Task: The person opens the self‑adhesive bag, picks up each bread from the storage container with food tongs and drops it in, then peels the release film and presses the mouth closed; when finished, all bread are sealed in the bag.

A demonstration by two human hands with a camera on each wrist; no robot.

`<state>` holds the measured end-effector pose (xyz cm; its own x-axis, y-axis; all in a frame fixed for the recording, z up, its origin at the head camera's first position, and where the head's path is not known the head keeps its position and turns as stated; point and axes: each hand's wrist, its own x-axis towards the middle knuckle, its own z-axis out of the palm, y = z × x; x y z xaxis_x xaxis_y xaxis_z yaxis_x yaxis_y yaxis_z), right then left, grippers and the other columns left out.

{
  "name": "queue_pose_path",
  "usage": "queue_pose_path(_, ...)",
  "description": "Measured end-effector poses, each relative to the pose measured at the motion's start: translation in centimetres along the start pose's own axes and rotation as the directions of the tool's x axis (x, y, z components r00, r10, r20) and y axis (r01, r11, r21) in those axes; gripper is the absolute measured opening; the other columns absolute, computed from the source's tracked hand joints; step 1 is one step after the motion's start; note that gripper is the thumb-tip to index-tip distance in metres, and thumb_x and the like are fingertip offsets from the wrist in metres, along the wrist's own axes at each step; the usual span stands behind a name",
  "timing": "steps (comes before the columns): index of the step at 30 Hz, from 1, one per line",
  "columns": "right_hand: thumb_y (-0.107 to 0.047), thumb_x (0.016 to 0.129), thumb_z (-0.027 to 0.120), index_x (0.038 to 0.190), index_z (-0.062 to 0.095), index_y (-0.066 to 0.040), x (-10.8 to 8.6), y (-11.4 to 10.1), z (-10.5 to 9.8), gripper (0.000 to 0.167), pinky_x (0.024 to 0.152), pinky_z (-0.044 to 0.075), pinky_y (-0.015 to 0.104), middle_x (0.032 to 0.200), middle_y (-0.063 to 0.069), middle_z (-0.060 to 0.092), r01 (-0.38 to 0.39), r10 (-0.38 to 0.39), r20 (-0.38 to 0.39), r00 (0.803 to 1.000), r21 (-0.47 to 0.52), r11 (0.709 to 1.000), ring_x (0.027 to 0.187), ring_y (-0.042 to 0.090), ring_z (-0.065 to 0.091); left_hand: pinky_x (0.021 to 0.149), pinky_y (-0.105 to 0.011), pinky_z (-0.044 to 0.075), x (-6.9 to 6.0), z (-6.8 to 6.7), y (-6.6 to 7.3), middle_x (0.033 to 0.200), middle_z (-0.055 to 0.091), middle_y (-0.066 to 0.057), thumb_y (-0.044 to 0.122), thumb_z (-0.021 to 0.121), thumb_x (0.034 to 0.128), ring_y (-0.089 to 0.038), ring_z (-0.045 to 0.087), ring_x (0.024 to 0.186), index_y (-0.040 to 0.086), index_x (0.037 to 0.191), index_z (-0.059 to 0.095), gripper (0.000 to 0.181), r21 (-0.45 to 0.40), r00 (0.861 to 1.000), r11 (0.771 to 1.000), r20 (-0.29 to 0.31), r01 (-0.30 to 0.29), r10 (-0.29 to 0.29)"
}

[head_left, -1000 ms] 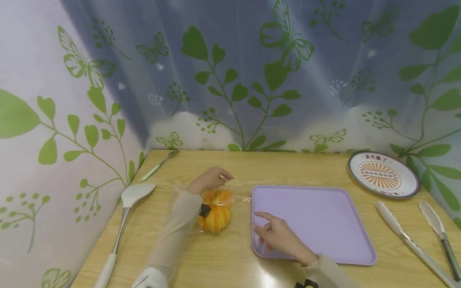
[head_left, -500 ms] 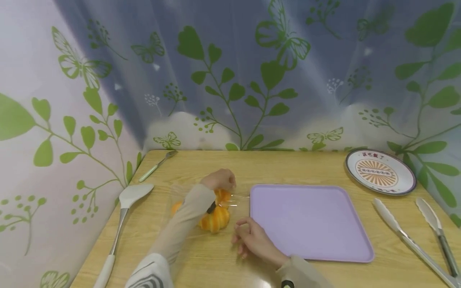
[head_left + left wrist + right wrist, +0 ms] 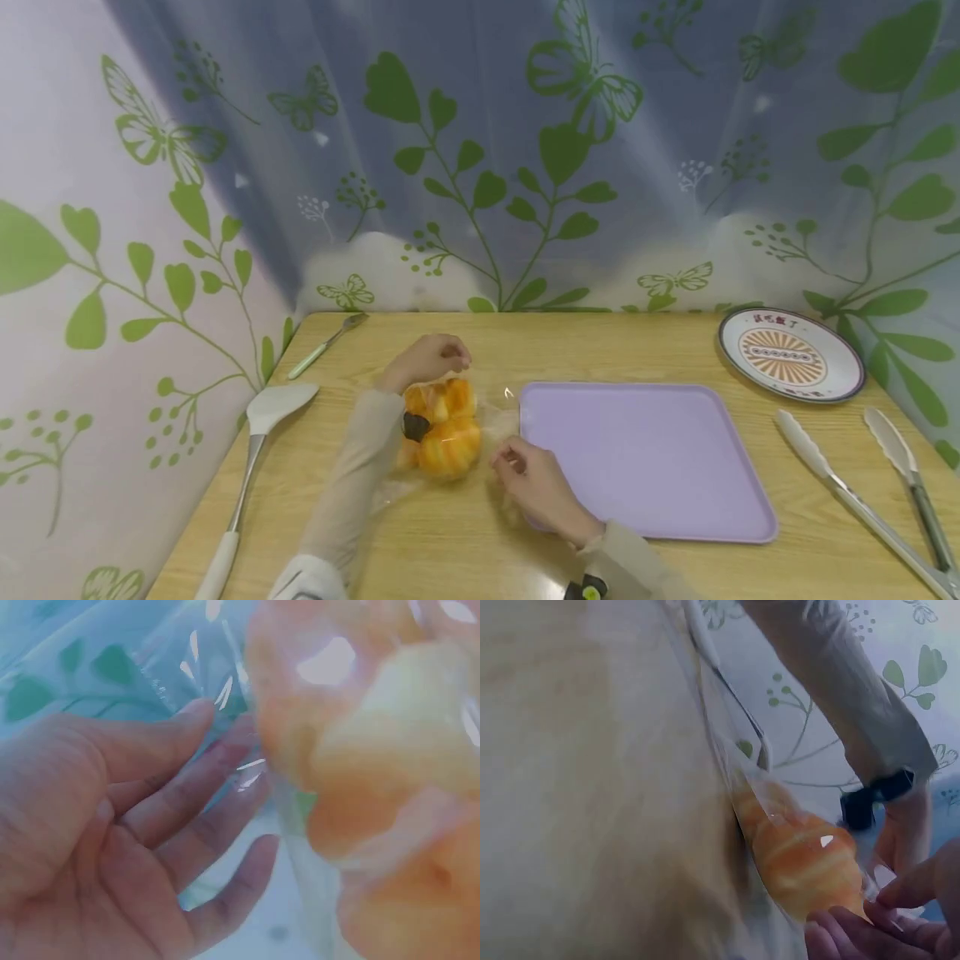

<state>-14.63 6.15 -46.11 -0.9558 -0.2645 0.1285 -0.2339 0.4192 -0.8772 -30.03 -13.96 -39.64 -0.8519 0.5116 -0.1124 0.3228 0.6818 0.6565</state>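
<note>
Bagged bread [image 3: 450, 448] sits at or just over the left-of-middle part of the wooden table [image 3: 592, 346]; whether the underside rests fully on the wood is hard to tell. To its right, with a narrow strip of wood between, lies the purple tray [image 3: 645, 462]. Along the bread's left side runs the left forearm [image 3: 352, 479], slanting up from the near edge, so the bread stands between the two arms. Two pieces show, one behind the other, so the pair runs roughly away from the person; the bag's own long axis is lost in its clear plastic. The left hand [image 3: 426, 362] is just beyond the far piece, while the right hand [image 3: 542, 483] is off the near right side, overlapping the tray's left edge in the head view. Judged from there, the left wrist is nearer the bread, and the span across it, far left to near right, is the relation that matters. The right hand pinches the bag's film [image 3: 885, 896] between thumb and fingertips, with bread just beside them. The left hand's fingers [image 3: 206, 825] are partly bent behind the plastic, bread to their right in the left wrist view; whether they grip it cannot be told.
</note>
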Motion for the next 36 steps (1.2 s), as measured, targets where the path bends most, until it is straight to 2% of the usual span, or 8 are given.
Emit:
queue_pose_path(7,-0.002,0.092,0.06,0.09,0.064,-0.003,2.1,-1.9,-3.1,0.005,0.069,0.059,0.03,0.085,0.012,0.072,0.143,-0.187,-0.212,0.959,-0.207,0.968,0.081,0.026,0.07,0.098,-0.05,0.051,-2.9,-2.2,-0.3,0.112,0.068,-0.024,0.02,0.053,0.1018,-0.035,0.067,0.103,-0.004,0.113,0.061,0.027,-0.225,0.975,0.97,-0.22,-0.089,0.039)
queue_pose_path(11,-0.002,0.094,0.057,0.097,0.064,-0.001,3.8,-3.1,-5.2,0.007,0.075,0.059,0.04,0.093,0.014,0.072,0.175,-0.239,-0.269,0.933,-0.243,0.954,0.085,0.028,0.07,0.097,-0.038,0.054,-4.6,-2.8,-0.3,0.106,0.073,-0.009,0.02,0.051,0.1027,-0.015,0.07,0.097,-0.002,0.113,0.058,0.026,-0.406,0.941,0.9,-0.337,-0.156,0.011)
queue_pose_path(15,-0.005,0.098,0.053,0.105,0.063,0.0,5.0,-4.4,-7.0,0.013,0.081,0.058,0.044,0.1,0.016,0.07,0.193,-0.254,-0.278,0.927,-0.229,0.954,0.092,0.029,0.068,0.09,-0.023,0.055,-6.4,-2.8,0.1,0.095,0.072,0.015,0.019,0.05,0.103,-0.001,0.068,0.091,0.008,0.108,0.056,0.013,-0.56,0.878,0.772,-0.478,-0.301,-0.005)
queue_pose_path(18,-0.005,0.099,0.052,0.108,0.062,0.001,5.6,-5.3,-7.7,0.014,0.082,0.057,0.044,0.1,0.016,0.069,0.266,-0.335,-0.278,0.9,-0.257,0.929,0.092,0.03,0.066,0.089,-0.02,0.055,-7.3,-2.5,0.5,0.095,0.073,0.016,0.017,0.052,0.1019,-0.002,0.069,0.092,0.012,0.104,0.057,0.007,-0.566,0.803,0.705,-0.596,-0.428,0.009)
queue_pose_path(20,-0.003,0.099,0.053,0.107,0.062,0.002,5.9,-5.5,-7.9,0.013,0.082,0.056,0.044,0.1,0.017,0.068,0.309,-0.388,-0.281,0.878,-0.289,0.906,0.092,0.031,0.065,0.09,-0.02,0.054,-7.7,-1.9,0.6,0.097,0.073,0.015,0.016,0.054,0.101,-0.003,0.069,0.094,0.013,0.102,0.059,0.006,-0.556,0.768,0.69,-0.641,-0.463,-0.001)
queue_pose_path(26,-0.002,0.096,0.056,0.107,0.063,0.002,6.2,-5.1,-7.4,0.014,0.081,0.054,0.044,0.099,0.016,0.069,0.28,-0.369,-0.279,0.887,-0.312,0.908,0.091,0.031,0.063,0.089,-0.018,0.054,-7.7,0.5,0.0,0.092,0.072,0.018,0.01,0.055,0.0999,0.001,0.068,0.091,0.015,0.098,0.059,0.007,-0.617,0.754,0.687,-0.638,-0.384,-0.152)
queue_pose_path(29,-0.002,0.094,0.059,0.11,0.063,0.002,6.5,-4.6,-7.1,0.017,0.082,0.055,0.045,0.103,0.017,0.069,0.284,-0.366,-0.295,0.883,-0.286,0.915,0.093,0.031,0.063,0.086,-0.018,0.055,-7.4,1.4,-0.2,0.09,0.072,0.017,0.006,0.055,0.0992,0.0,0.068,0.088,0.015,0.096,0.059,0.011,-0.63,0.718,0.661,-0.668,-0.407,-0.195)
queue_pose_path(36,0.006,0.089,0.063,0.128,0.055,0.003,7.4,-4.0,-6.9,0.04,0.075,0.057,0.043,0.092,0.017,0.069,0.402,-0.474,-0.354,0.806,-0.259,0.878,0.083,0.03,0.065,0.085,-0.019,0.056,-7.0,1.8,0.2,0.089,0.072,0.015,0.006,0.054,0.0991,0.0,0.069,0.085,0.016,0.096,0.059,0.012,-0.589,0.648,0.644,-0.739,-0.488,-0.186)
